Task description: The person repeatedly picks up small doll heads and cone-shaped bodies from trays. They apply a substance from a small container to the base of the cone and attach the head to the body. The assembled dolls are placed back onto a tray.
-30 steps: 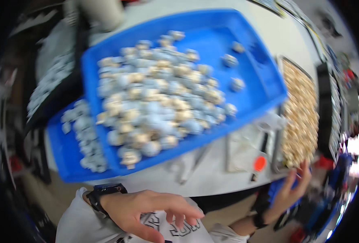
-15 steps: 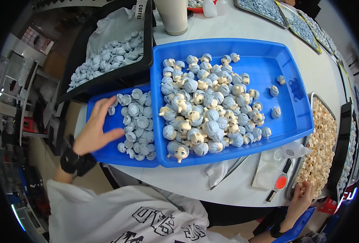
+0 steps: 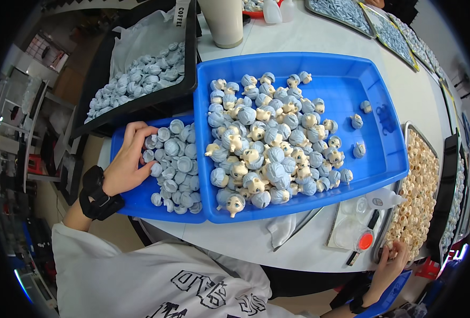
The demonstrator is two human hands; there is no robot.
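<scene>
Presently, note the left hand [image 3: 124, 167] at the left edge of the blue-grey caps [image 3: 177, 148] lying in the small blue tray [image 3: 139, 204] — thumb and fingers spread apart, with the nearest caps between or just beside the tips. Impossible to confirm a grip on any single cap. Note also the right hand [image 3: 393, 265] at the near end of the metal tray [image 3: 405, 127], fingertips bent down among the beige hollow pieces [image 3: 412, 196]. Impossible to judge from this angle whether clamped on a piece or merely resting there.

For a clean pick, select a loose cap at the margin of the layer rather than one wedged beneath neighbours. Bring thumb and fingertips to opposite sides of the rim and close lightly; judging by the thin-looking edges, likely to deform under a hard squeeze. Lift straight up to avoid dragging adjacent caps. On the right, take one beige piece at a time by the outer wall, and feel for a secure seat before lifting — useful with two trays so well apart.

Route both hands clear of the large blue tray [image 3: 341, 85], set between and loaded mostly toward its left with small doll heads [image 3: 235, 204]. Avoid knocking the white bottle [image 3: 382, 199], just beside the metal tray.
</scene>
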